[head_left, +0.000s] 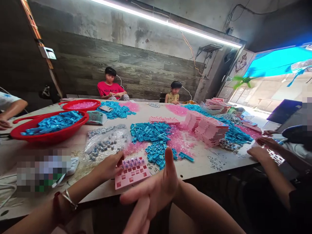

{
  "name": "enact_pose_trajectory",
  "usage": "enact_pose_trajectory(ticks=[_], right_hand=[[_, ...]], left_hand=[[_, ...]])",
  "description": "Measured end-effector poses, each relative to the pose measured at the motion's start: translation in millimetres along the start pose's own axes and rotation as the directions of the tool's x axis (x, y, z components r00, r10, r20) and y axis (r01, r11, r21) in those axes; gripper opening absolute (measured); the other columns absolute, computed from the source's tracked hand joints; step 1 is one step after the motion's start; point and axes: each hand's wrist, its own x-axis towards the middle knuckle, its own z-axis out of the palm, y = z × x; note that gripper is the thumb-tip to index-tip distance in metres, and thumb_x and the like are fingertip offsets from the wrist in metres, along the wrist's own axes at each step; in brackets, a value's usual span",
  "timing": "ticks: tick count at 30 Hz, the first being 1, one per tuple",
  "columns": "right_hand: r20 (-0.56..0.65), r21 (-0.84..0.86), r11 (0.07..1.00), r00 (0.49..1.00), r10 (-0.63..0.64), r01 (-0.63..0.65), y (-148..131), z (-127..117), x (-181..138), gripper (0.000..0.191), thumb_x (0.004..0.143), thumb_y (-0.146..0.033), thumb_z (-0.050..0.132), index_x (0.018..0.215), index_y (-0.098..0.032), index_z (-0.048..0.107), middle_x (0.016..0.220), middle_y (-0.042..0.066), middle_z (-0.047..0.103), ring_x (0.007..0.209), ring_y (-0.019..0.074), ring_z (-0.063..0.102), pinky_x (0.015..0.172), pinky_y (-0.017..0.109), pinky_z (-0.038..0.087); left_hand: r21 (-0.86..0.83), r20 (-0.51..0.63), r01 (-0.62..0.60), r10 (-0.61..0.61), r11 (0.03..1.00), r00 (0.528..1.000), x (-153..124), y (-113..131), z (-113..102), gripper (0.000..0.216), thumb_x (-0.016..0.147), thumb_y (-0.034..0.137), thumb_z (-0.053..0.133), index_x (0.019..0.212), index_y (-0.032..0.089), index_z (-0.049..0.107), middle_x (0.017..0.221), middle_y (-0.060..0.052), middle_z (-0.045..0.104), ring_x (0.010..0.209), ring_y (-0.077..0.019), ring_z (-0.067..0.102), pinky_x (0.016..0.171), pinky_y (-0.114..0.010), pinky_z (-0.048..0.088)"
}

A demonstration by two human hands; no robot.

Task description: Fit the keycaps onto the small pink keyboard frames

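Observation:
A pink tray (132, 185) with rows of square holes lies near the table's front edge. Small clear-and-purple pieces (133, 162) fill its far rows, while nearer holes show no pieces. At the tray's far left corner is my left hand (110, 167), its fingers bent around the edge; the fingertips are partly hidden. My right hand (157, 187) is raised in front of the tray, thumb up and fingers stretched out, holding nothing. Just beyond the tray lie blue plastic parts (156, 152) and a clear bag (107, 141) of small metal-looking pieces.
Red baskets (52, 138) stand at the left, one with blue parts. Stacked pink trays (209, 130) and pink bits (179, 139) cover the right middle. A co-worker's hands (262, 151) are at the right edge, an arm (14, 109) far left. Two people sit across.

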Motion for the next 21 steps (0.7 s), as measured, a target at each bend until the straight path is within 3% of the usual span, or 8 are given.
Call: enact_pose_trajectory(ticks=[3, 8, 12, 15, 18, 19, 21], right_hand=[[-0.045, -0.109, 0.994, 0.999, 0.008, -0.013, 12.5, -3.5, -1.5, 0.087, 0.073, -0.077, 0.025, 0.120, -0.009, 0.051, 0.105, 0.019, 0.063, 0.116, 0.0280, 0.047, 0.082, 0.033, 0.045], [-0.144, -0.225, 0.974, 0.989, -0.019, -0.014, 31.6, -17.3, -3.4, 0.084, 0.074, -0.075, 0.030, 0.120, -0.008, 0.050, 0.109, 0.020, 0.061, 0.121, 0.0281, 0.043, 0.087, 0.033, 0.043], [-0.256, -0.252, 0.968, 0.963, -0.079, 0.012, 30.6, -18.3, -7.7, 0.080, 0.080, -0.071, 0.019, 0.115, -0.007, 0.053, 0.099, 0.019, 0.065, 0.115, 0.0281, 0.048, 0.085, 0.034, 0.042], [-0.336, -0.260, 0.959, 0.921, -0.199, 0.112, 16.3, -19.3, -6.4, 0.080, 0.084, -0.066, 0.007, 0.112, -0.009, 0.056, 0.094, 0.016, 0.066, 0.107, 0.0263, 0.054, 0.083, 0.034, 0.042], [-0.429, -0.348, 0.916, 0.836, -0.343, 0.197, 10.4, -35.7, 6.5, 0.073, 0.088, -0.060, 0.006, 0.110, -0.014, 0.058, 0.098, 0.012, 0.065, 0.097, 0.0217, 0.058, 0.080, 0.033, 0.043], [-0.496, -0.425, 0.888, 0.776, -0.390, 0.175, 13.4, -45.0, 13.1, 0.064, 0.089, -0.058, 0.016, 0.108, -0.015, 0.060, 0.099, 0.010, 0.065, 0.095, 0.0206, 0.058, 0.079, 0.033, 0.044], [-0.628, -0.619, 0.785, 0.619, -0.472, -0.029, 25.9, -66.6, 27.7, 0.043, 0.081, -0.052, 0.047, 0.096, -0.016, 0.065, 0.097, 0.009, 0.065, 0.091, 0.0207, 0.058, 0.078, 0.032, 0.043]], left_hand=[[0.065, 0.033, -0.002, 0.000, 0.998, 0.999, -0.9, 2.2, -2.2, 0.013, 0.067, 0.020, 0.045, 0.079, 0.018, 0.045, 0.075, -0.002, 0.056, 0.068, -0.0168, 0.052, 0.062, -0.026, 0.036], [0.102, 0.038, 0.003, -0.007, 0.995, 0.999, -0.9, -1.0, -1.9, 0.013, 0.070, 0.022, 0.046, 0.082, 0.018, 0.046, 0.079, -0.003, 0.057, 0.072, -0.0174, 0.053, 0.064, -0.026, 0.037], [0.093, 0.025, -0.013, 0.011, 0.996, 1.000, -0.2, -5.6, 0.2, 0.014, 0.071, 0.023, 0.048, 0.084, 0.018, 0.047, 0.079, -0.002, 0.058, 0.071, -0.0171, 0.054, 0.064, -0.026, 0.037], [0.063, 0.014, -0.010, 0.009, 0.998, 1.000, -0.4, -6.3, 1.3, 0.013, 0.070, 0.021, 0.047, 0.083, 0.018, 0.048, 0.077, -0.002, 0.059, 0.070, -0.0165, 0.054, 0.063, -0.025, 0.038], [0.034, -0.005, -0.025, 0.025, 0.999, 1.000, -1.0, -5.1, 2.2, 0.013, 0.070, 0.019, 0.048, 0.084, 0.018, 0.048, 0.077, -0.001, 0.060, 0.070, -0.0162, 0.055, 0.063, -0.025, 0.038], [0.029, -0.013, -0.031, 0.031, 0.999, 0.999, -1.1, -4.6, 2.5, 0.015, 0.070, 0.018, 0.049, 0.084, 0.018, 0.048, 0.077, -0.001, 0.060, 0.070, -0.0162, 0.055, 0.063, -0.024, 0.038], [0.025, -0.025, -0.021, 0.022, 0.999, 0.999, -0.9, -3.6, 3.2, 0.019, 0.067, 0.014, 0.050, 0.085, 0.018, 0.048, 0.075, -0.001, 0.060, 0.069, -0.0161, 0.056, 0.062, -0.024, 0.038]])
